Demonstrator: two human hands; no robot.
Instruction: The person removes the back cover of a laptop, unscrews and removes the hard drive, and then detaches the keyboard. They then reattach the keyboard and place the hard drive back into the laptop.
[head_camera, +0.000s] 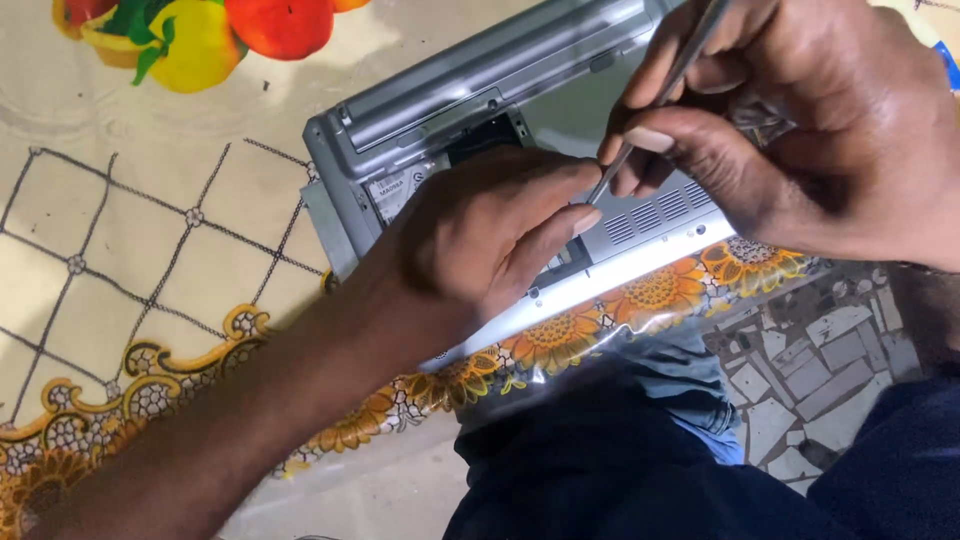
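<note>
His left hand (470, 235) lies flat, holding nothing, on the upturned grey laptop (520, 110), while his right hand (790, 140) pinches a thin metal tool (650, 110) that might slip and gouge the casing.

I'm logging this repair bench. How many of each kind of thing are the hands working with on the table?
Laptop, silver, turned underside up: 1
Thin metal tool, held in the right hand: 1
Patterned tablecloth: 1
Total: 3
The left hand rests on the laptop.
</note>
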